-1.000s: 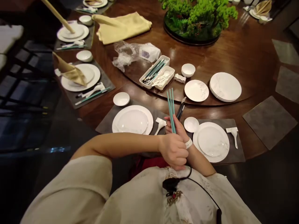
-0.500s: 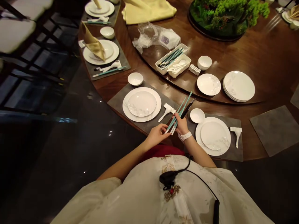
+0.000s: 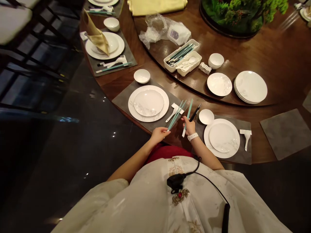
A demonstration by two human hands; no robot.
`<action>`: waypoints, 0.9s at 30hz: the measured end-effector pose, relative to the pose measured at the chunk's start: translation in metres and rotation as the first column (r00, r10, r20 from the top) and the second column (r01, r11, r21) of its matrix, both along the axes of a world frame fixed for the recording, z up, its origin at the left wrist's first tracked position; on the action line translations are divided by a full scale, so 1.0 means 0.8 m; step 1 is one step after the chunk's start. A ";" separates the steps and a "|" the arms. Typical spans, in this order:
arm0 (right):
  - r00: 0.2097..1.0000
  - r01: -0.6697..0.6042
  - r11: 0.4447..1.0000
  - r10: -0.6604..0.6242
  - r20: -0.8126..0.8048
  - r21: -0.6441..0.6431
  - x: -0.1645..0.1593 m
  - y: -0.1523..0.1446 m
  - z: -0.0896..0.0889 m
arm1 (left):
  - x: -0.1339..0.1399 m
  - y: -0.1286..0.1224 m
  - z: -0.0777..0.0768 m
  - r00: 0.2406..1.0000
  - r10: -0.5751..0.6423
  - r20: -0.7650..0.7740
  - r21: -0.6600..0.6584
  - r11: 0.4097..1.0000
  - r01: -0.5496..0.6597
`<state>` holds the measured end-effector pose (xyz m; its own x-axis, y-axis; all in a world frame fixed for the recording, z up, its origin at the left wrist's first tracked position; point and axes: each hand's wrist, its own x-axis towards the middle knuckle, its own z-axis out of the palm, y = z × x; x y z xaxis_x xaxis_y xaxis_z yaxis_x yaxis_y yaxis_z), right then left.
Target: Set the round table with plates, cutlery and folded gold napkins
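My left hand [image 3: 159, 134] pinches a pair of teal chopsticks [image 3: 175, 117] by their white ends, the tips reaching toward a white rest [image 3: 178, 108] with a white spoon [image 3: 171, 115] on it. In my right hand [image 3: 189, 125] are more teal chopsticks [image 3: 189, 111] and black chopsticks [image 3: 195, 113], fingers closed round them. Left of the hands, a small plate [image 3: 148, 103] lies on a larger white plate [image 3: 131, 106] on a grey placemat [image 3: 122, 97]. Close to my right hand are a white bowl [image 3: 206, 116] and another stacked plate setting [image 3: 222, 137].
On the turntable stand a box of chopsticks [image 3: 181, 54], a box of spoons [image 3: 189, 63], a plate stack [image 3: 251, 86], a plastic bag [image 3: 155, 27] and a green plant centrepiece [image 3: 240, 16]. A bare placemat [image 3: 286, 134] lies right; chairs [image 3: 14, 24] stand left.
My hands have moved apart. My left hand has drawn one pair of teal chopsticks away to the left, out of the bundle that stays in my right hand.
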<state>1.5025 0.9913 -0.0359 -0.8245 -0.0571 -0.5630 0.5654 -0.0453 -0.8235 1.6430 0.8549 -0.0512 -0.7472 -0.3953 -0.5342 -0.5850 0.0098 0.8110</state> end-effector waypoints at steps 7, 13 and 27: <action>0.999 0.026 0.997 -0.023 0.040 -0.075 -0.001 0.031 0.004 | -0.008 -0.017 -0.024 0.961 -0.226 0.157 -0.415 0.868 0.272; 0.999 0.007 0.995 -0.002 0.049 -0.104 0.003 0.039 0.015 | -0.002 -0.004 -0.047 0.935 -0.300 0.191 -0.483 0.800 0.356; 0.994 -0.060 0.976 0.079 0.081 -0.210 0.014 0.028 0.044 | 0.026 0.003 -0.035 0.899 -0.365 0.242 -0.540 0.719 0.438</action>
<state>1.5135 1.0138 -0.0007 -0.7617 -0.2353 -0.6037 0.6436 -0.1674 -0.7468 1.6641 0.8573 -0.0790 -0.8569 -0.3274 -0.3981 -0.5029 0.7003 0.5066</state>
